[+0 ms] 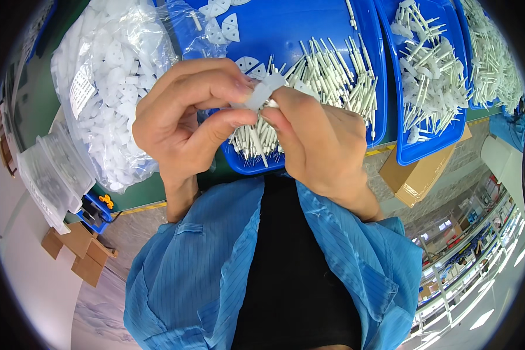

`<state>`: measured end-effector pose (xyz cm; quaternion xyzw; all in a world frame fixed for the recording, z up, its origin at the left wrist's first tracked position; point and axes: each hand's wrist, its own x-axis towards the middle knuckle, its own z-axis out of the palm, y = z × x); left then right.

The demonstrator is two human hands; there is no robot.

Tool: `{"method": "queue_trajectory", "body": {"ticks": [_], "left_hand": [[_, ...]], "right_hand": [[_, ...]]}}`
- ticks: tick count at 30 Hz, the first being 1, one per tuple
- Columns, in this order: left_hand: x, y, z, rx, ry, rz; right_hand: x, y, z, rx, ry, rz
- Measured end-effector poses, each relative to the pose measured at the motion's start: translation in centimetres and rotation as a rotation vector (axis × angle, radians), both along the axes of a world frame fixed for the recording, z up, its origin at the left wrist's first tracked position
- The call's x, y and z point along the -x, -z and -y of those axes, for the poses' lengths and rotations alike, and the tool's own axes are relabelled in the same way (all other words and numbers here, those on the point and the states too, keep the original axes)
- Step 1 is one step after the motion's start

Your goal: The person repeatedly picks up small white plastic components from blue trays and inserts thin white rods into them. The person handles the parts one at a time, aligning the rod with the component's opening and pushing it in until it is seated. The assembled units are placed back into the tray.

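Above the near edge of a blue tray (pixel 248 166), my two hands meet at a translucent white plastic piece (pixel 265 91). My left hand (pixel 184 114) pinches its left side between thumb and forefinger. Closed at the right side, my right hand (pixel 326 137) has its curled forefinger and thumb against the piece. A small white end (pixel 271 104) peeks out between them, its other part hidden by the fingers. In the tray lie many white rods (pixel 332 73) with thin metal tips, and several flat white fan-shaped pieces with holes (pixel 230 27).
On the left, a clear plastic bag (pixel 114 111) bulges with white pieces. To the right, another blue tray (pixel 429 149) holds joined rods and pieces, with more beyond. Cardboard box (pixel 417 175) sits below the table edge; stacked clear containers (pixel 55 169) stand at the left.
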<state>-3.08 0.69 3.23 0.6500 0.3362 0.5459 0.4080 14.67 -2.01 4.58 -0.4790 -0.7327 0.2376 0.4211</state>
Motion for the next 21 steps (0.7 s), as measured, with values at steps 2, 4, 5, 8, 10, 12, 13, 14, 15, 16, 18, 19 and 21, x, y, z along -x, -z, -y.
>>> {"method": "queue_trajectory", "body": {"ticks": [2,4,5,8,10,12,13,14,15,16,18,19,21], "left_hand": [[-0.4,-0.1,0.1,-0.013,-0.024,0.011],[-0.4,-0.2,0.1,-0.045,-0.017,0.006],[-0.3,-0.2,0.0,-0.069,0.003,-0.004],[-1.8,0.9,0.6,-0.125,-0.05,0.195],[-2.5,0.7,1.1,-0.097,-0.1,0.162],[-2.3,-0.1,0.9,-0.072,-0.106,0.021],[-1.8,0.1,0.2,-0.131,-0.021,-0.046],[-1.2,0.2,-0.5,-0.191,0.061,-0.112],[-0.7,0.3,-1.1,-0.251,0.142,-0.171],[-0.6,0.5,-1.1,-0.233,0.159,-0.167],[-1.0,0.6,-0.6,-0.166,0.093,-0.094],[-1.8,0.4,-0.1,-0.117,0.008,-0.026],[-2.0,0.4,0.1,-0.095,-0.044,0.005]], "right_hand": [[-0.1,-0.3,0.3,-0.036,0.006,0.083],[-0.2,-0.4,0.4,-0.038,0.0,0.124],[-0.2,-0.2,0.3,-0.093,-0.007,0.086],[-0.8,1.0,-0.6,-0.191,-0.063,-0.033],[-1.4,1.5,-1.2,-0.204,-0.109,-0.088],[-2.0,1.6,-1.3,-0.168,-0.161,-0.11],[-2.5,1.7,-1.2,-0.154,-0.175,-0.115],[-2.6,2.0,-0.9,-0.134,-0.173,-0.12],[-2.6,2.0,-0.8,-0.121,-0.168,-0.12],[-2.6,2.1,-0.6,-0.106,-0.163,-0.12],[-2.5,2.1,-0.6,-0.089,-0.156,-0.112],[-2.4,2.0,-0.6,-0.08,-0.158,-0.107],[-2.4,1.7,-0.9,-0.063,-0.177,-0.094]]}}
